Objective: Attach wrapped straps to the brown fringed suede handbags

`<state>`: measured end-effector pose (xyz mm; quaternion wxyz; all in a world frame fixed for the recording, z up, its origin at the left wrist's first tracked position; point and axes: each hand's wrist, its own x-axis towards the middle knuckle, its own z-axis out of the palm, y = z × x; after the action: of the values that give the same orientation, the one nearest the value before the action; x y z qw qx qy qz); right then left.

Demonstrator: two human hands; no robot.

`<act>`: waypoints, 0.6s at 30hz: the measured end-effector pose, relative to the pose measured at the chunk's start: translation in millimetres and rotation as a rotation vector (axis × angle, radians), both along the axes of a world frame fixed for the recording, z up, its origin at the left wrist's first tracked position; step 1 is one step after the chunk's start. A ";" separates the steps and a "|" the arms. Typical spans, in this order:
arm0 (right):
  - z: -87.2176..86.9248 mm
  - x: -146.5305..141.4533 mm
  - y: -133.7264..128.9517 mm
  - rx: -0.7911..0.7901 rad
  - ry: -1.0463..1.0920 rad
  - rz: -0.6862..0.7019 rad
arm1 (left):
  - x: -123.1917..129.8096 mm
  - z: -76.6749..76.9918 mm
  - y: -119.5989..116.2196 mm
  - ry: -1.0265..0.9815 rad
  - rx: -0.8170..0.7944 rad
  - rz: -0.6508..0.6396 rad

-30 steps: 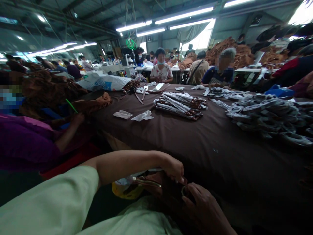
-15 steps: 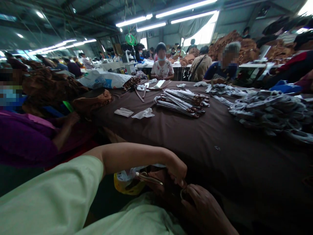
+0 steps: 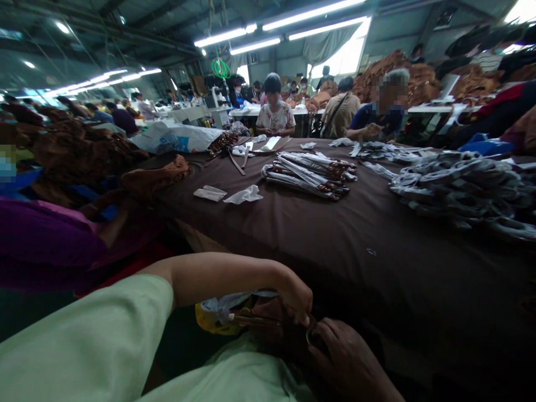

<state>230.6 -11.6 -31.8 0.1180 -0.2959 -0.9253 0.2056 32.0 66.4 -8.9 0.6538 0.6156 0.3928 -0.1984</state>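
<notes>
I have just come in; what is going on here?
The person's left hand and right hand hold a brown piece, meeting beside a metal ring; the exact grip is too dark to tell. On the table, a bundle of strips lies ahead and a grey pile to the right. A co-worker is across the table.

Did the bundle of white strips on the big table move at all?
No, the bundle hasn't moved: same spot on the table, near the crumpled sheet.
</notes>
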 end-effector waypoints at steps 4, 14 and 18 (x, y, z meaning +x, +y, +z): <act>-1.7 6.0 1.4 -0.012 0.030 -0.005 | -2.5 4.7 -0.3 -0.088 -0.070 -0.007; -16.3 -0.7 -7.9 0.116 -0.020 0.091 | 7.9 -4.3 -7.2 -0.029 0.025 -0.392; -13.6 3.2 -5.4 0.057 -0.020 0.047 | 1.6 4.0 -4.3 0.030 -0.101 -0.282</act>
<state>233.7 -17.0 -45.4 0.1122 -0.2726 -0.9386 0.1791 33.7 62.2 -4.9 0.6437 0.6277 0.3017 -0.3172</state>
